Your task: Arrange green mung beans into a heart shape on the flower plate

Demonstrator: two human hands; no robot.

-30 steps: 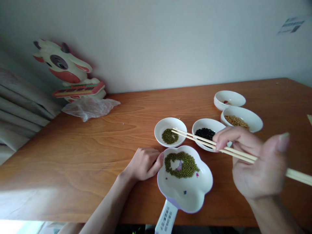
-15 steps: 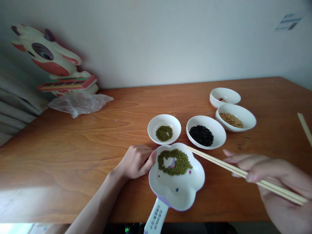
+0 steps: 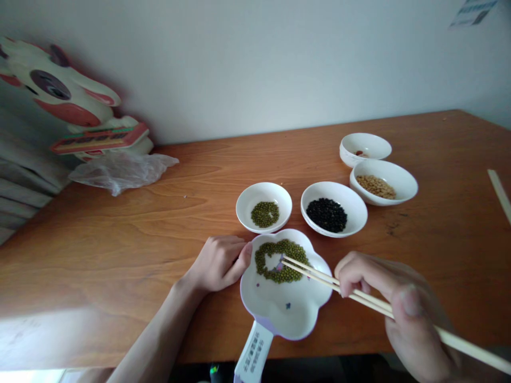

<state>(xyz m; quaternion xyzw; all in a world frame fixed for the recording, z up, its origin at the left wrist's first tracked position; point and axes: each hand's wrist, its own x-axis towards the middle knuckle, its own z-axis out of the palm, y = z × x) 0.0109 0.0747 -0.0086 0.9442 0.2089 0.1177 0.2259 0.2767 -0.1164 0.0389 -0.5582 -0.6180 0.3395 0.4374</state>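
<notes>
A white flower-shaped dish (image 3: pixel 303 314) with a lilac rim and a labelled handle (image 3: pixel 254 354) lies at the table's front edge. Green mung beans (image 3: pixel 293 247) cover its far half. My left hand (image 3: pixel 225 263) is closed at the dish's left edge, thumb against the rim; its other fingertips are hidden. My right hand (image 3: pixel 399 303) grips a pair of wooden chopsticks (image 3: pixel 375 303), tips slightly apart among the mung beans, with no bean clearly between them. Just beyond the dish stands a small white bowl (image 3: pixel 246 205) holding more mung beans.
A white bowl (image 3: pixel 361 215) of black beans, a bowl (image 3: pixel 409 186) of tan beans and another bowl (image 3: pixel 379 146) with a few reddish bits stand at the right. A cow-shaped toy keyboard (image 3: pixel 99 138) and a clear plastic bag (image 3: pixel 123 170) sit back left. A pale stick (image 3: pixel 499 191) lies far right.
My right hand has moved left and turned, bringing the chopstick tips from the dish's far-right rim into the mung beans. The tips have parted. My left hand stays at the rim.
</notes>
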